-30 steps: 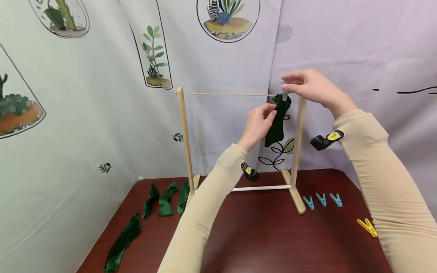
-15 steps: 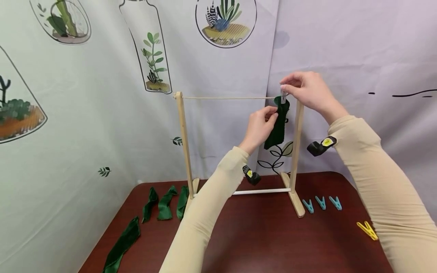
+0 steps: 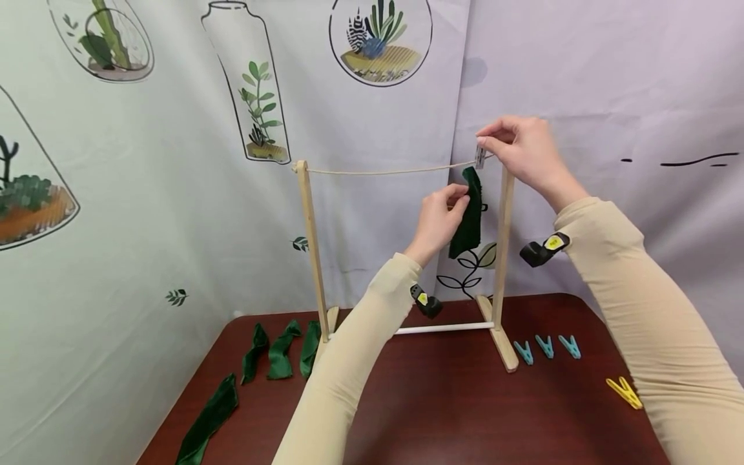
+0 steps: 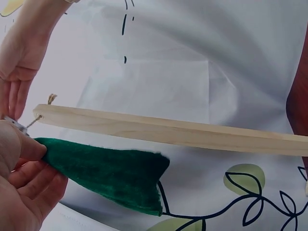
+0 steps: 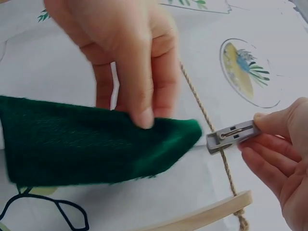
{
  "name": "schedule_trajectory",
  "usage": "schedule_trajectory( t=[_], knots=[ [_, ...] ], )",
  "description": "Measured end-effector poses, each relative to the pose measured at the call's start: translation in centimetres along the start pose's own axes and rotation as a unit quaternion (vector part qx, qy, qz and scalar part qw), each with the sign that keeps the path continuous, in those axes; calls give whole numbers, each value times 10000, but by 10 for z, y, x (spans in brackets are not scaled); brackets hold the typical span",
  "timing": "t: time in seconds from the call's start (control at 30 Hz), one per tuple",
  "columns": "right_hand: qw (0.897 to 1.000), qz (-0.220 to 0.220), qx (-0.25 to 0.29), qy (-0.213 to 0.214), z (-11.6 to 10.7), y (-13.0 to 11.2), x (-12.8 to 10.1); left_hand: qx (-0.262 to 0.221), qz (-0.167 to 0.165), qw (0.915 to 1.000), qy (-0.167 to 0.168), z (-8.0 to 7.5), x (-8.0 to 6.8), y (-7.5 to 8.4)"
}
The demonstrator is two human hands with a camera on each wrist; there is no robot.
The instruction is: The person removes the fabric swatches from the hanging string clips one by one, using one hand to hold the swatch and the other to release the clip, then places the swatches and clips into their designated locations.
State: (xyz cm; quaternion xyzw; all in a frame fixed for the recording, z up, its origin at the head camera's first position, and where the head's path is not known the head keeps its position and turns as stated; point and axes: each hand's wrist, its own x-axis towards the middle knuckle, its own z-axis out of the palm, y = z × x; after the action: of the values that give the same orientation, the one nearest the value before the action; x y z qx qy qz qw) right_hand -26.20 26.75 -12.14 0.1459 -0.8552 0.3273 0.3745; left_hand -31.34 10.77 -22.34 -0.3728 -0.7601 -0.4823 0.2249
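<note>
My left hand (image 3: pixel 437 218) pinches a dark green velvet cloth strip (image 3: pixel 467 229) near its top end, and the strip hangs down. In the right wrist view its upper tip stops just short of a grey clothespin (image 5: pixel 233 136). My right hand (image 3: pixel 530 155) pinches that clothespin by its handle end between thumb and fingers. The clothespin's jaws lie across the twine line (image 5: pixel 197 96), close to the right post (image 3: pixel 503 252). In the head view the line (image 3: pixel 372 173) bends upward towards the clothespin.
The wooden rack's left post (image 3: pixel 312 245) and white lower bar (image 3: pixel 444 328) stand on the dark red table (image 3: pixel 430 400). Several green cloth strips (image 3: pixel 210 413) lie at left. Three blue clothespins (image 3: pixel 545 347) and a yellow clothespin (image 3: pixel 624 392) lie at right. A printed curtain (image 3: pixel 378 123) hangs behind.
The clothespin has come off the cloth's top, and the cloth now hangs from my left hand below the line. My right hand has lifted slightly, drawing the line upward.
</note>
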Motion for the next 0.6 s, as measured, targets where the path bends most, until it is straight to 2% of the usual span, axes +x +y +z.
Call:
schedule_trajectory(
  t=[0.17, 0.3, 0.47, 0.6],
  knots=[
    [9988, -91, 271, 401, -6, -5, 0, -176, -202, 9996, -22, 0, -3, -2],
    [9977, -168, 290, 597, -11, -10, -1, -232, -234, 9995, -27, 1, -4, -3],
    [9978, -181, 247, 596, -18, -15, -2, -234, -207, 9995, -26, 2, -4, -1],
    [9990, -136, 118, 414, -20, -17, -3, -203, -197, 9996, -24, 1, -3, 0]
  ],
)
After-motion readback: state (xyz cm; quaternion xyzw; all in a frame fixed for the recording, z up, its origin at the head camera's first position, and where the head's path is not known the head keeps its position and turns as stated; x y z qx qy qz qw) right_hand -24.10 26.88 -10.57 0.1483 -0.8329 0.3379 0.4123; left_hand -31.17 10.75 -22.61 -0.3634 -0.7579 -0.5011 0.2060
